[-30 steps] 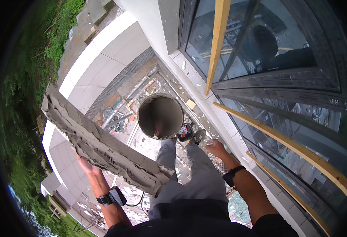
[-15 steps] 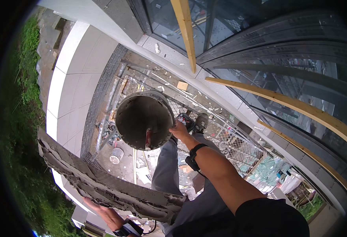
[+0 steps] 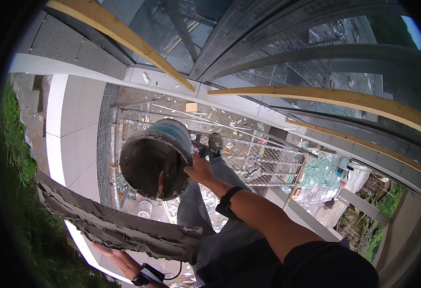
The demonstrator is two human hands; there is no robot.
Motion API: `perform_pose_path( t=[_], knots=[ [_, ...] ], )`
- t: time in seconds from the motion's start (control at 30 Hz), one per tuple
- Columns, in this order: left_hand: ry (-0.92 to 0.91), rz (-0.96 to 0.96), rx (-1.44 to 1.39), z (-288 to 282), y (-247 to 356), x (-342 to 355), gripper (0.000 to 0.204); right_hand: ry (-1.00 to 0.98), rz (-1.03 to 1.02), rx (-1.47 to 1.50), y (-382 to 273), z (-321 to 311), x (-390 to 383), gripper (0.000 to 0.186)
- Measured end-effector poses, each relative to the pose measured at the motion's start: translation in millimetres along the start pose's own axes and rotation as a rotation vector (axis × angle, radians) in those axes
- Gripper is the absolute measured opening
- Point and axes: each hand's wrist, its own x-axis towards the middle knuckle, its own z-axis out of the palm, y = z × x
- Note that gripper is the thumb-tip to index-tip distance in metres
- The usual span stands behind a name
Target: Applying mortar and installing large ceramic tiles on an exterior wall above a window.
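My right hand (image 3: pixel 200 170) grips the rim of a bucket (image 3: pixel 173 130) with a teal outer side. Tilted, the bucket turns its mouth toward me, and dark grey mortar (image 3: pixel 143 156) coats its inside. A tool with a reddish, mortar-smeared handle (image 3: pixel 161 185) leans in it; its other end is hidden. On the near left, my left hand (image 3: pixel 117 260) supports the lower edge of a long slab (image 3: pixel 124 222), its fingertips partly hidden behind it. Ridged grey mortar covers the slab, which stretches from the far left to my legs.
Wooden battens (image 3: pixel 325 96) lean along a glazed facade (image 3: pixel 287 62) on the right. Below my feet lies metal mesh (image 3: pixel 277 165) with debris under it. A small white bucket (image 3: pixel 145 208) stands lower down. A pale wall (image 3: pixel 78 125) runs along the left, with greenery beyond.
The bucket has tipped further, so its teal outer side now shows and its mouth faces me more. My view has turned; both hands keep their holds.
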Motion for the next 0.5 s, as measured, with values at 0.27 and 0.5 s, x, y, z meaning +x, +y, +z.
perform_pose_path(
  t=[0.27,0.5],
  knots=[
    [-0.130,0.016,0.104,36.8,9.4,-22.3,0.051,0.228,0.479,0.431,91.6,-103.4,-117.7,0.047],
    [-0.165,-0.062,0.184,37.1,20.4,-37.4,0.048,0.681,0.839,0.993,187.1,-138.7,-162.4,0.016]
  ],
)
